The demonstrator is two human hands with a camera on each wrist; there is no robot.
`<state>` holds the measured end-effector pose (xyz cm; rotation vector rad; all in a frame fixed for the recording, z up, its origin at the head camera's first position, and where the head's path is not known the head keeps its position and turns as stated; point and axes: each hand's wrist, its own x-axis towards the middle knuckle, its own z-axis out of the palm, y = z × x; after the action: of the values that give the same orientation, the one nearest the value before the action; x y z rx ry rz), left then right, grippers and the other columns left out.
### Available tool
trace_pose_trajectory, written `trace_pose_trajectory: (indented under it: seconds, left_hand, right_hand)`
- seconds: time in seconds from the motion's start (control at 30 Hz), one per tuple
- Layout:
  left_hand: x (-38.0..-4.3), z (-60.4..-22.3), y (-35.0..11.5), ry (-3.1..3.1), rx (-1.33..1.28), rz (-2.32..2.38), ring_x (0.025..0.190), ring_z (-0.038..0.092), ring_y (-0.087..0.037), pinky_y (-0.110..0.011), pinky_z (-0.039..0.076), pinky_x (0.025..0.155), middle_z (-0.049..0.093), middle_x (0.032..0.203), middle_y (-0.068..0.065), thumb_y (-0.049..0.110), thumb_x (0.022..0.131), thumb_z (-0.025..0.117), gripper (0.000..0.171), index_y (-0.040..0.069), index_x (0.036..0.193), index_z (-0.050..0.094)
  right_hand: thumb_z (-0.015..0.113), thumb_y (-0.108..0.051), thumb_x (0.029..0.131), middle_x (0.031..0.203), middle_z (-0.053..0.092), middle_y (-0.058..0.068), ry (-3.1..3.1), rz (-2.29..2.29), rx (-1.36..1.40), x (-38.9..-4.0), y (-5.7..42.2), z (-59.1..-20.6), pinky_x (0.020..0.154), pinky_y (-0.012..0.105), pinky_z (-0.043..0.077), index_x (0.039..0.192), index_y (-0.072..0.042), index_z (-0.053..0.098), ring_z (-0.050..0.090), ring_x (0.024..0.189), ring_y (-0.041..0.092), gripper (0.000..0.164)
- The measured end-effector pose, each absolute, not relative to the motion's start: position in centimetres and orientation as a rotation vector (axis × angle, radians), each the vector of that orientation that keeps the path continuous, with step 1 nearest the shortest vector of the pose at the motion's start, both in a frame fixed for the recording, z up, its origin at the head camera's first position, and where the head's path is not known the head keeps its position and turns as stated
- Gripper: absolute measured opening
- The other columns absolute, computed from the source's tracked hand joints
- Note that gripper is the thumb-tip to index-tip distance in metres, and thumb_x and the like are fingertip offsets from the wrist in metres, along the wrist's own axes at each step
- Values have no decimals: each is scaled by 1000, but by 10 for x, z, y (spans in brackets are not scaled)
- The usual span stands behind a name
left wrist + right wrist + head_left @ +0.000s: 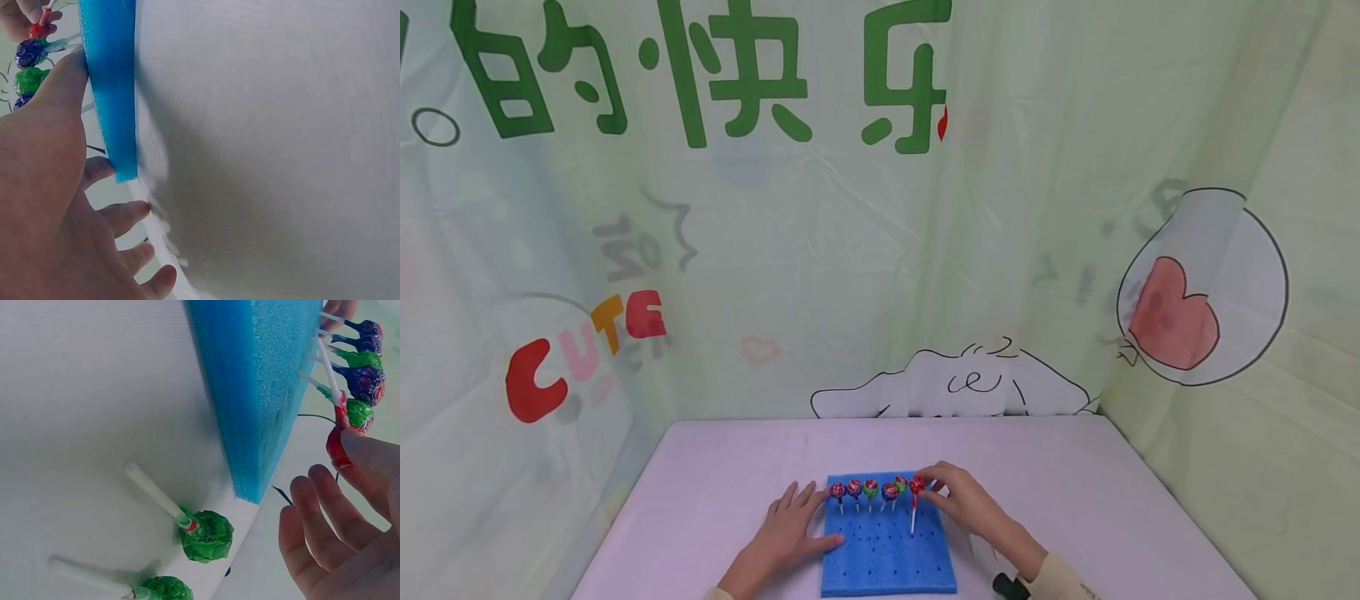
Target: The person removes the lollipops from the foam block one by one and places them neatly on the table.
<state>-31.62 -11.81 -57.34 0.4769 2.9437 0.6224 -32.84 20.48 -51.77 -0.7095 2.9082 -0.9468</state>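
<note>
A blue foam board (pixel 887 560) with rows of small holes lies on the table. Along its far side stand several wrapped lollipops (pixel 870 487), purple-blue and green, sticks down in the foam. Between thumb and fingers, my right hand (pixel 966 502) pinches a red lollipop (pixel 338 445) by its wrapped head. Its white stick points down toward the board, lower end close over the foam near the right side. My left hand (pixel 788 527) rests at the board's left edge, fingers spread, thumb on the foam's top. In the left wrist view the foam's side (pixel 112 94) shows beside the thumb.
Two green lollipops (pixel 207 536) lie on the table to the right of the board, sticks along the surface. A dark object (pixel 1011 586) is by the right wrist. Printed curtains (pixel 1000 250) hang behind the pale table (pixel 722 467).
</note>
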Motion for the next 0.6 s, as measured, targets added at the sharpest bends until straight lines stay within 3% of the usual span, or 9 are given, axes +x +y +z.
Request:
trace_pose_trajectory:
  seconds: [0.23, 0.6]
  left_hand:
    - [-319, -578, -119, 2946, 475, 614, 149, 23, -50, -72, 23, 114, 39, 159, -19, 78, 82, 59, 94, 16, 151, 45]
    - [-319, -579, -119, 2945, 473, 600, 150, 23, -50, -71, 24, 114, 38, 159, -19, 77, 83, 60, 92, 17, 151, 45]
  right_hand:
    - [67, -20, 97, 112, 70, 2, 2830, -1000, -749, -330, 210, -518, 78, 24, 56, 125, -5, 67, 66, 95, 17, 31]
    - [68, -19, 97, 109, 70, 2, 2807, -1008, -758, -331, 215, -522, 77, 25, 55, 122, -5, 68, 65, 95, 20, 29]
